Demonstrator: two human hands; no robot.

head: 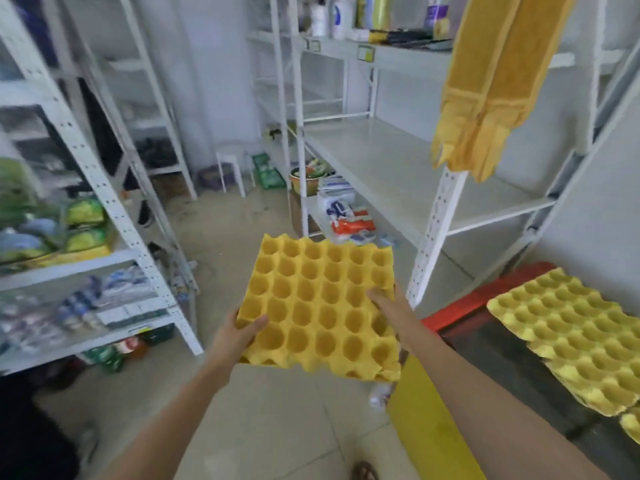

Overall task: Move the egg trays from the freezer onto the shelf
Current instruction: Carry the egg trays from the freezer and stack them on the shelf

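I hold a yellow egg tray flat in front of me, above the floor. My left hand grips its near left corner, thumb on top. My right hand grips its right edge, fingers lying over the cups. More yellow egg trays lie stacked on the freezer at the lower right, which has a red rim and a dark glass top. The white metal shelf stands ahead to the right, its middle board bare.
A yellow towel hangs over the shelf's front right post. Bottles and cleaning goods fill the top board. Packets and a pot sit under the shelf. A stocked white rack stands at the left, a white stool at the back.
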